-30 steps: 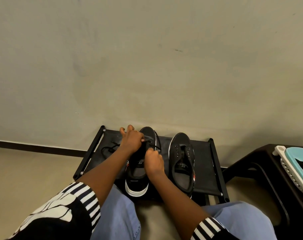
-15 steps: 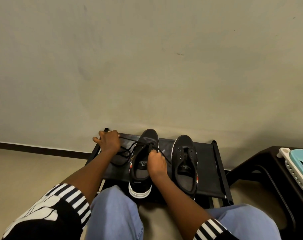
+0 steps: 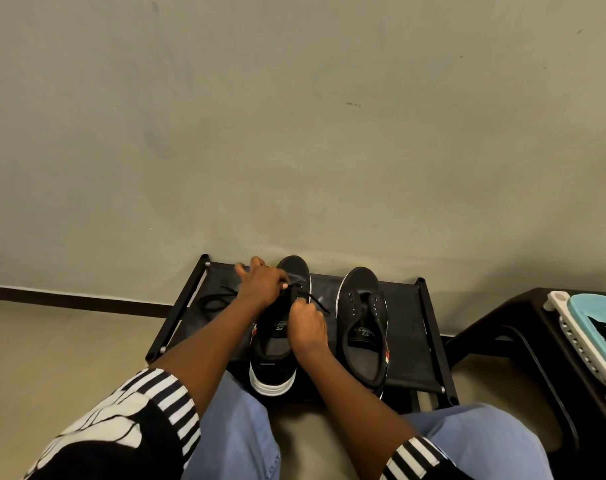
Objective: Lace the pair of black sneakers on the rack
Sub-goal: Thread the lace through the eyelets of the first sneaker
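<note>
The right hand pinches the black lace beside the left sneaker on the rack. The left hand has come back from the side and pinches lace at the eyelets, so threading goes on. Beside it, the right sneaker has no lace yet.

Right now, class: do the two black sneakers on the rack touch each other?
Apart. The head view shows bare black rack fabric between the left sneaker and the right sneaker along their whole length.

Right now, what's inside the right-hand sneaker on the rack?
The right sneaker holds only its dark insole with a printed logo; its eyelets look empty. The toe interior is hidden under the tongue.
</note>
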